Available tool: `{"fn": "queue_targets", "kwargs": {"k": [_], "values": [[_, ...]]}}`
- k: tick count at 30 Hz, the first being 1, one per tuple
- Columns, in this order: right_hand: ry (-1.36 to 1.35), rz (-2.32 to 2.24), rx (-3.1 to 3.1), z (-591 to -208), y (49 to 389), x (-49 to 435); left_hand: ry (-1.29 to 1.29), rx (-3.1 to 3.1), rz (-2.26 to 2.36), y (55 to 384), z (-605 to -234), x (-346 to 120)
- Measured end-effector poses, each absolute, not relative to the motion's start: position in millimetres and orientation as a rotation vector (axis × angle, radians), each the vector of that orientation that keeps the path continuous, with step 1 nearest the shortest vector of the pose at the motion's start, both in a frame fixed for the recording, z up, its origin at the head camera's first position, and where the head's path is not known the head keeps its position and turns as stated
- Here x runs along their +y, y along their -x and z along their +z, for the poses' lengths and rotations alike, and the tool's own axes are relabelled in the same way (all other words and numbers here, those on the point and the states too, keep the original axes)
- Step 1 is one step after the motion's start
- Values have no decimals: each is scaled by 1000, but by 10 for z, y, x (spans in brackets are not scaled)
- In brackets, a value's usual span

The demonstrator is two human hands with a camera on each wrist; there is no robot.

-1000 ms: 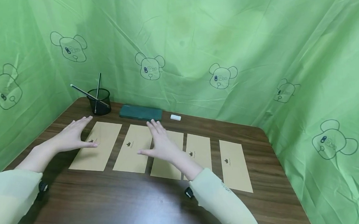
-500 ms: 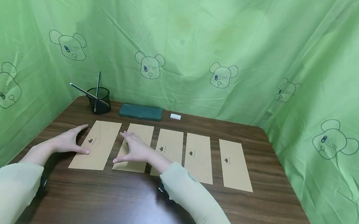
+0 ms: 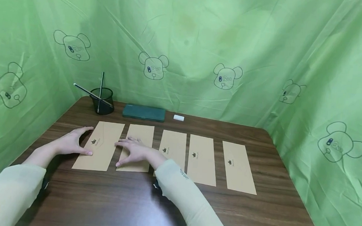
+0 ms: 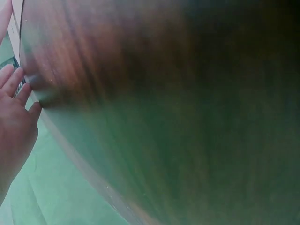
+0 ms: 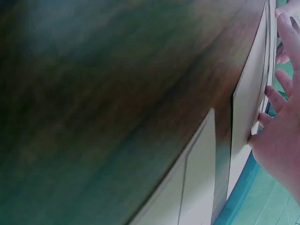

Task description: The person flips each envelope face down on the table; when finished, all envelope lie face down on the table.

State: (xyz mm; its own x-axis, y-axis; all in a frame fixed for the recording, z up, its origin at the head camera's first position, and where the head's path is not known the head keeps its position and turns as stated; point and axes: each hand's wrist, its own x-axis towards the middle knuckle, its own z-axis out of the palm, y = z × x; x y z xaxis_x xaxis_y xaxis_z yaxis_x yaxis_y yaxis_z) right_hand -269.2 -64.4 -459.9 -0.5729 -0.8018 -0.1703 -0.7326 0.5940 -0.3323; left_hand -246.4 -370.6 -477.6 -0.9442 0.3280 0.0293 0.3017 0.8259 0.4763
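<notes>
Several tan paper envelopes, each with a small crown print, lie in a row on the wooden table. My left hand (image 3: 70, 143) is at the left edge of the leftmost envelope (image 3: 105, 153), thumb over its face and fingers spread beyond the edge. The second envelope (image 3: 143, 135) lies partly beneath my right hand (image 3: 135, 151), whose spread fingers point left toward the first envelope. Neither hand visibly grips anything. Further right are a third envelope (image 3: 176, 143), a fourth envelope (image 3: 201, 159) and a last envelope (image 3: 240, 168). Both wrist views show the fingers extended low along the tabletop.
Behind the row stand a black mesh pen cup (image 3: 106, 105) with two pencils, a dark green case (image 3: 143, 112) and a white eraser (image 3: 179, 117). A green curtain (image 3: 192, 34) with bear-head drawings surrounds the wooden table (image 3: 107, 201).
My right hand has moved left and lower, from above the second and third envelopes to over the second. My left hand has come down onto the leftmost envelope's left edge. The envelopes stay put.
</notes>
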Motion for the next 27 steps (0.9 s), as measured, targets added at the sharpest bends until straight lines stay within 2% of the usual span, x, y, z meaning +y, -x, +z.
{"fn": "queue_targets", "kwargs": {"k": [11, 27], "values": [[1246, -162, 2566, -4623, 2654, -626, -516, 2894, 865, 2511, -4760, -3666], [1217, -96, 2600, -4639, 2625, -640, -314, 2675, 1205, 2662, -4680, -3675]]}}
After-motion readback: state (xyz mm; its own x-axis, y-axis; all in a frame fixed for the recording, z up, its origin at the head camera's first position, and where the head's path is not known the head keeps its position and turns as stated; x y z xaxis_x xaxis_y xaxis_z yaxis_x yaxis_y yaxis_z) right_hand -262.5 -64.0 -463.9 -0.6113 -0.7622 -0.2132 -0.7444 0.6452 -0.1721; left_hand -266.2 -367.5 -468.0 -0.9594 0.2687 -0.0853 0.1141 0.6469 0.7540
